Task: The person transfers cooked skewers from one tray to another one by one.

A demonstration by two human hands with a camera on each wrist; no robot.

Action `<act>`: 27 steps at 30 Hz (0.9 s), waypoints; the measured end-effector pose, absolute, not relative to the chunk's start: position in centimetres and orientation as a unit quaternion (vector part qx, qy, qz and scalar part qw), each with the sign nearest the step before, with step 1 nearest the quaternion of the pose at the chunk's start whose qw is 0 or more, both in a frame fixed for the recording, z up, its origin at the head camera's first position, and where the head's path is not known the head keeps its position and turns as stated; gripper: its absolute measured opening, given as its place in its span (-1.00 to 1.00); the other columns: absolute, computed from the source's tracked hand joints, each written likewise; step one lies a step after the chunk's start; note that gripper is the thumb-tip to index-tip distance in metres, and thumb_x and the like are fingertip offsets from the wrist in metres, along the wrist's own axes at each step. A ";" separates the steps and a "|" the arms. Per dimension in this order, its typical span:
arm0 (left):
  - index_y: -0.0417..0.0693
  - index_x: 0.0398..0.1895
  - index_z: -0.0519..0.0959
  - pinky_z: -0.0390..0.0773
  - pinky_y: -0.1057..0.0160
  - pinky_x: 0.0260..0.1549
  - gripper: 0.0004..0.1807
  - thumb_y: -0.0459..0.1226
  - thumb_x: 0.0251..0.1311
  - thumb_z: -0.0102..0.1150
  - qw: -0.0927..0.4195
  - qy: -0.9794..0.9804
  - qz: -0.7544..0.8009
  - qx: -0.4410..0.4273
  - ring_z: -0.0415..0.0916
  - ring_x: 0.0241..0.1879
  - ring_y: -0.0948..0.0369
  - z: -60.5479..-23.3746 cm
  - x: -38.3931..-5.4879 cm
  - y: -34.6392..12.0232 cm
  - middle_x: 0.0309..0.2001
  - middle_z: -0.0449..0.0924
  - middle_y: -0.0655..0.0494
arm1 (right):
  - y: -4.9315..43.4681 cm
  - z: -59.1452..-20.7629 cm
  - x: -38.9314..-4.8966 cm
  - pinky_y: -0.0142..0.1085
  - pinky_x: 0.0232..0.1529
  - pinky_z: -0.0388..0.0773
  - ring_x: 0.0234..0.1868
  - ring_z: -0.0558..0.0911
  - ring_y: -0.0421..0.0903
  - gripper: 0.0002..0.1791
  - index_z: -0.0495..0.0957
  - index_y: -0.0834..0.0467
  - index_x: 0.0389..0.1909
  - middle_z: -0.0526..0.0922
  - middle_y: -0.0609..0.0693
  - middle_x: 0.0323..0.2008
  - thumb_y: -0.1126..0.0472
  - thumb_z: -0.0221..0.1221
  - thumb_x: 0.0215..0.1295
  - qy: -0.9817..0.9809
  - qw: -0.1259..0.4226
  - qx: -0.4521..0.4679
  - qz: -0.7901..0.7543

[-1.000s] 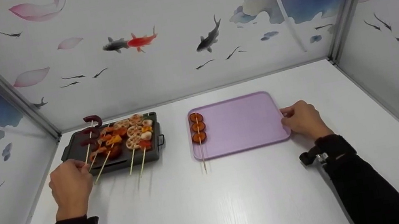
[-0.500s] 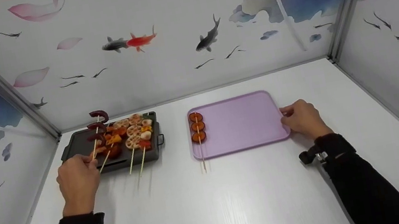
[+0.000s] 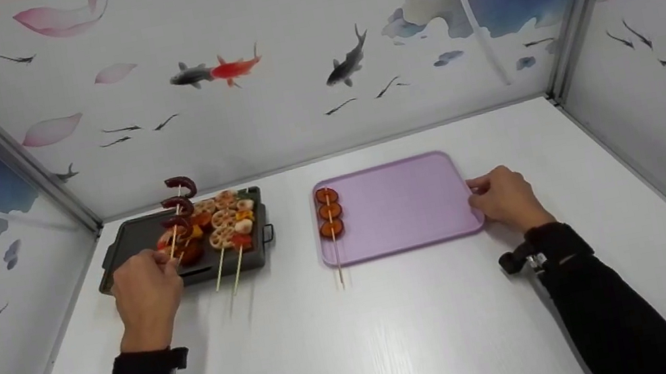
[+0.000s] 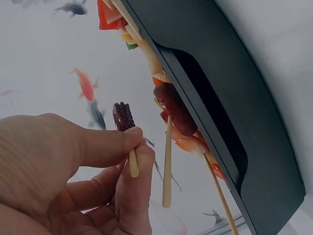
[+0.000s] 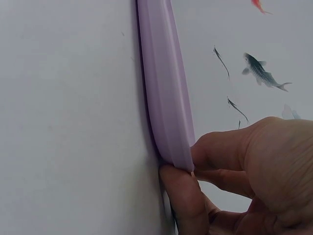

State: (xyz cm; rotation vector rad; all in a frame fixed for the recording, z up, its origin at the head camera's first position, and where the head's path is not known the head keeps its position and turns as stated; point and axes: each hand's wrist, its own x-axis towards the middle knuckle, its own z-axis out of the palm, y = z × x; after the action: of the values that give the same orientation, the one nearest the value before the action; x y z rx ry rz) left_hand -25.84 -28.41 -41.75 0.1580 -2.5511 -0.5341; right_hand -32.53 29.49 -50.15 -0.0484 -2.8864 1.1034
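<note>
My left hand (image 3: pixel 148 295) pinches the stick of a skewer (image 3: pixel 179 205) threaded with dark red, curled sausage-like pieces. The skewer is held above a black grill pan (image 3: pixel 132 239), and its blunt stick end (image 4: pixel 133 165) pokes out below my thumb in the left wrist view. Several other skewers lie on the pan, among them lotus root slices (image 3: pixel 221 219); my hand and the raised skewer partly hide those beneath. At the right edge of a lilac tray (image 3: pixel 407 201), my right hand (image 3: pixel 506 199) pinches the rim. A skewer of browned round slices (image 3: pixel 330 212) lies along the tray's left side.
The pan and tray stand apart on a white table (image 3: pixel 348 349). Panels printed with fish and petals enclose the back and both sides. A small wire handle (image 3: pixel 270 233) sticks out from the pan's right side.
My left hand has moved right with the sausage-like skewer, from the pan's left part toward its middle, lifting it slightly. My right hand and the tray have stayed in place.
</note>
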 end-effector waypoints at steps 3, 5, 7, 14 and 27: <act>-0.36 -0.23 0.69 0.57 -0.23 -0.30 -0.80 -0.33 0.25 0.36 0.266 -0.942 -0.199 0.051 0.65 -0.27 -0.24 -41.7 -25.9 -27.9 -0.29 0.69 -0.30 | 29.5 -50.2 -32.6 -0.18 -0.20 0.49 -0.16 0.63 0.07 -0.53 0.65 0.21 0.17 0.76 0.15 -0.11 0.20 0.23 0.22 -0.934 0.026 -0.017 0.355; -0.36 -0.24 0.70 0.57 -0.23 -0.30 -0.81 -0.33 0.26 0.35 0.266 -0.941 -0.203 0.044 0.65 -0.28 -0.23 -41.7 -26.0 -27.5 -0.29 0.70 -0.29 | 29.4 -50.1 -32.6 -0.19 -0.22 0.49 -0.17 0.62 0.06 -0.53 0.65 0.20 0.17 0.76 0.15 -0.11 0.20 0.23 0.22 -0.934 0.026 -0.017 0.356; -0.34 -0.24 0.70 0.58 -0.22 -0.32 -0.84 -0.35 0.27 0.34 0.265 -0.940 -0.210 0.036 0.65 -0.30 -0.21 -41.7 -26.0 -27.2 -0.30 0.70 -0.27 | 29.4 -50.1 -32.5 -0.21 -0.26 0.50 -0.19 0.63 0.05 -0.54 0.65 0.21 0.16 0.76 0.16 -0.11 0.20 0.23 0.23 -0.934 0.025 -0.017 0.357; -0.34 -0.24 0.71 0.60 -0.18 -0.37 -0.83 -0.34 0.28 0.35 0.266 -0.940 -0.213 0.025 0.65 -0.38 -0.14 -41.8 -26.4 -25.9 -0.33 0.70 -0.24 | 29.5 -50.0 -32.4 -0.24 -0.31 0.50 -0.22 0.62 0.04 -0.54 0.65 0.22 0.17 0.76 0.17 -0.10 0.19 0.22 0.24 -0.934 0.022 -0.014 0.355; -0.29 -0.25 0.72 0.59 -0.17 -0.24 -0.84 -0.31 0.27 0.37 0.244 -0.944 -0.222 0.033 0.65 -0.33 -0.09 -41.8 -26.9 -24.3 -0.38 0.69 -0.13 | 29.5 -50.1 -32.5 -0.21 -0.26 0.48 -0.19 0.60 0.05 -0.53 0.64 0.22 0.19 0.75 0.17 -0.10 0.19 0.22 0.24 -0.933 0.015 -0.016 0.358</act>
State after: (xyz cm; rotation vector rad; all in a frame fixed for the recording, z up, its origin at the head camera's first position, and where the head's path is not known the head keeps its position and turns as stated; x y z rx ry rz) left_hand -26.86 -24.27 -41.79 0.0899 -2.5776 -0.6061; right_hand -32.52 29.48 -50.10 -0.0494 -2.9049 1.1146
